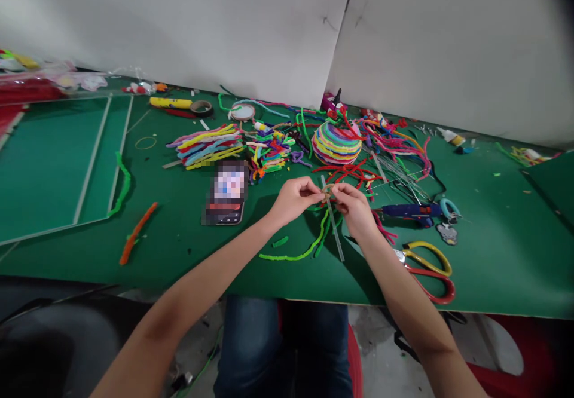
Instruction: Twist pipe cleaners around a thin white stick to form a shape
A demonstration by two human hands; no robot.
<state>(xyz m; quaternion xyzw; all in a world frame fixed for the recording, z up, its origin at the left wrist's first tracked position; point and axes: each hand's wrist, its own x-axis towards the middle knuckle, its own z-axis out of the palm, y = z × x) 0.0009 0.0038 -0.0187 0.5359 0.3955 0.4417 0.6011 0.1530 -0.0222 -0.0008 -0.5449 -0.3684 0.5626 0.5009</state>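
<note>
Both hands meet above the middle of the green table. My left hand [296, 199] pinches one side of a small brown pipe cleaner [329, 189] bent into a curve. My right hand [354, 204] grips its other side between thumb and fingers. Beneath them lies a clear glue stick [336, 230], with green pipe cleaners [314, 248] around it. Just right of my right hand rests a blue glue gun [410, 211]. Scissors [428, 260] with yellow and red handles lie by my right forearm, their blades partly hidden behind it.
A phone [226, 192] lies left of my hands. Behind are bundled pipe cleaners [208, 146], a striped pipe-cleaner ball [336, 143], a tape roll [201, 109] and a yellow tube [170, 103]. An orange pipe-cleaner piece [138, 233] lies at left. A pale wall [179, 27] stands behind the table.
</note>
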